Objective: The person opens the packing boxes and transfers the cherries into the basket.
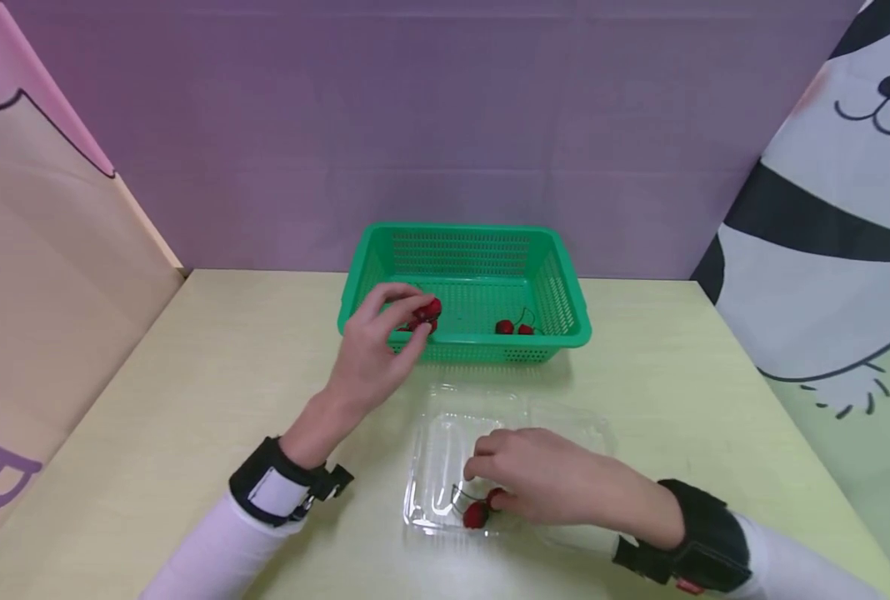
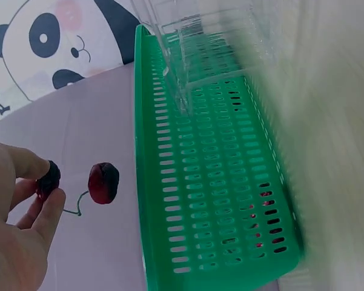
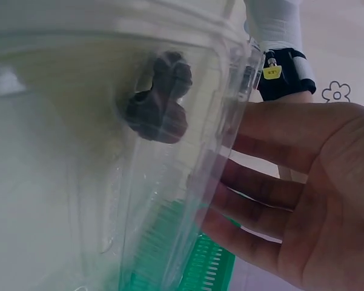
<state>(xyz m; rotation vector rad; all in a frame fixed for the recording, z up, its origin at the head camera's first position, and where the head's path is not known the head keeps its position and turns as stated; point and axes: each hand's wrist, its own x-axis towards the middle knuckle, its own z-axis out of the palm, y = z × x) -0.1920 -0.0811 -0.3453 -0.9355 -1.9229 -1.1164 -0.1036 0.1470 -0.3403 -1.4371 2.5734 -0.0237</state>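
My left hand (image 1: 373,350) is over the front left of the green basket (image 1: 463,340), pinching a red cherry (image 1: 432,307) between thumb and fingers. In the left wrist view, a second cherry (image 2: 103,183) hangs beside the pinched cherry (image 2: 48,180), on a green stem. My right hand (image 1: 542,475) is above the clear plastic box (image 1: 433,450), close to two cherries (image 1: 476,515) at its near side. The right wrist view shows these cherries (image 3: 157,115) through the plastic, with the right hand's loosely bent fingers (image 3: 260,188) by the box wall, gripping nothing visible.
Two cherries (image 1: 504,327) lie in the basket's right part, and others sit partly hidden below my left hand. The box's clear lid (image 1: 572,425) extends to the right. Behind the pale table (image 1: 265,333) hangs a purple backdrop (image 1: 452,125), with a panda print (image 1: 827,208) at right.
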